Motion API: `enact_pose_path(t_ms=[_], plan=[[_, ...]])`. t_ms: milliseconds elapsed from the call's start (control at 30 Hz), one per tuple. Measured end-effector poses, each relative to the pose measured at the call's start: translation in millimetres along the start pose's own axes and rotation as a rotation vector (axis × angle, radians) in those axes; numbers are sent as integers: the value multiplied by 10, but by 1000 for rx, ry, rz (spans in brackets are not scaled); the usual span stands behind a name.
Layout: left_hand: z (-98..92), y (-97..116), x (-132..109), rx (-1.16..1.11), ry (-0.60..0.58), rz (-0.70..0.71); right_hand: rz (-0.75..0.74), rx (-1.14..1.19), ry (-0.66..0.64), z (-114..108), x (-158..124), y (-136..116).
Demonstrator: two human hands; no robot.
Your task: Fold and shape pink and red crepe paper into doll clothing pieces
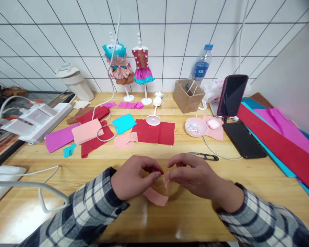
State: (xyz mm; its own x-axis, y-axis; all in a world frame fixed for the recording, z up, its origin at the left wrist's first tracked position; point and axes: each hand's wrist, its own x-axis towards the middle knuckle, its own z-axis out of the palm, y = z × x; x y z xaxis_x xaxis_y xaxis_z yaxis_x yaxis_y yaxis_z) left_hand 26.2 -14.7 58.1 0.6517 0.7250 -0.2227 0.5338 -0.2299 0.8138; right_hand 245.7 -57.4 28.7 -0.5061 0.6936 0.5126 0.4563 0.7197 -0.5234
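Low over the front of the table, a narrow strip of pink crepe paper (pixel 157 197) curves between my two hands. Thumb and fingers of my right hand (pixel 193 175) pinch the strip's raised, folded end. My left hand (pixel 139 176) is just left of that end, thumb and index finger drawn together. Whatever they pinch is too small to make out. Behind my right hand lie black thread snips (pixel 207 156). A red crepe paper sheet (pixel 154 132), a small pink piece (pixel 125 140) and a turquoise piece (pixel 124 123) lie flat beyond my hands.
Two mini dress forms (pixel 143 63) in paper dresses stand by the tiled wall; a bare white one (pixel 157 101) lies down. A pink bowl (pixel 196 127) holds beads. Phones (pixel 244 139), a cardboard box (pixel 187 96), long paper sheets (pixel 280 144), a power strip (pixel 45 120) and loose cables surround.
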Motion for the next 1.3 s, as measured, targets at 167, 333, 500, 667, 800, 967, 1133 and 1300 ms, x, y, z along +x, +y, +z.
enact_pose_path(t_ms=[167, 333, 500, 667, 800, 967, 1133, 1300], plan=[[-28, -42, 18, -199, -159, -87, -15, 13, -41, 16, -11, 27], [20, -83, 4, -175, -185, -134, 25, 124, -39, 44, 0, 5], [34, -118, 19, -365, -240, -133, 59, 255, -22, 64, 17, -27], [24, -109, 30, -485, -226, -136, 69, 308, -29, 44, 15, -28], [15, -99, 25, -537, -165, -109, 167, 277, -19, 17, 22, -2], [52, -107, 36, -512, -140, -87, 391, 292, 3, 83, 26, 4], [102, -109, 50, -520, -121, -101, 646, 575, 41, 152, 52, -25], [99, -109, 60, -378, -84, -93, 739, 723, 19, 134, 71, -1]])
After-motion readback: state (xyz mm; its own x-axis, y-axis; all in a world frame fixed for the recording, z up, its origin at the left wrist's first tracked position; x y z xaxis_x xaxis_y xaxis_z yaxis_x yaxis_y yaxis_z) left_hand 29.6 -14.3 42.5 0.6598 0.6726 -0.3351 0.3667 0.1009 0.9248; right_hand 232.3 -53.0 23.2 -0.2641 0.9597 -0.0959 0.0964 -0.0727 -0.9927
